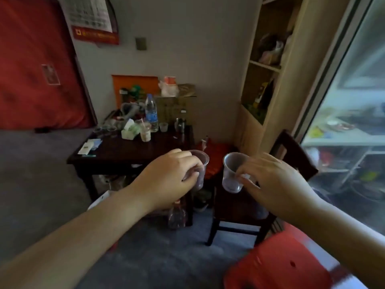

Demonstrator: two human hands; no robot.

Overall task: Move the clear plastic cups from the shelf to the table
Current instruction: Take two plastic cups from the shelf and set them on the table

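Here each hand (173,174) (275,182) grips a clear cup (199,163) (232,174), seemingly short of the table (129,151) edge.

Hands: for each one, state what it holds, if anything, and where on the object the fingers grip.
The left hand holds a clear plastic cup by its side wall. The right hand holds another clear cup, fingertips pinching its lower side.
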